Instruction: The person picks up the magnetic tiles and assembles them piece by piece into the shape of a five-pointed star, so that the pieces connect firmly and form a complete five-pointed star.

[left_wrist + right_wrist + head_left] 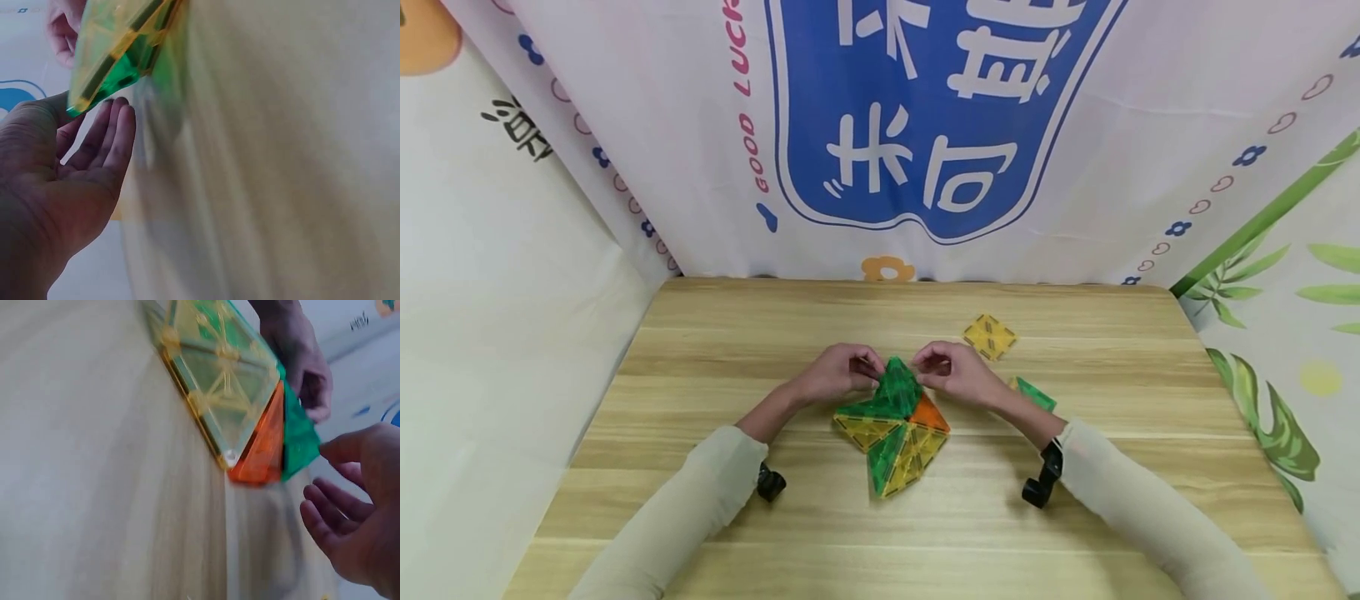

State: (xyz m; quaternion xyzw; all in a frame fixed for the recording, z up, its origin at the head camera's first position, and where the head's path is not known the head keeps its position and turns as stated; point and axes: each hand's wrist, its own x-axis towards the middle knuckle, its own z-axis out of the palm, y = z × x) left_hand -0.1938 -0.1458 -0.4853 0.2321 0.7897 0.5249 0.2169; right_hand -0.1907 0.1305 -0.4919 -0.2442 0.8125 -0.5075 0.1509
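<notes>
A cluster of translucent magnetic tiles (904,442) in green, yellow and orange sits on the table, its triangles joined into a raised, star-like shape. At its far end, a green triangle tile (898,390) lies between the two hands. My left hand (842,372) is at that tile's left side, with thumb and fingers bent and spread apart. In the left wrist view, its fingertips are right at a green and yellow corner. My right hand (953,371) is on the other side, thumb tip at the green edge. Its fingers (337,512) curve loosely below, away from the tile.
A yellow square tile (989,337) lies behind the right hand. Beside the right forearm lies a green and yellow tile (1034,395), partly covered by the arm. The wooden table (760,317) meets a printed curtain (700,192) at its back edge.
</notes>
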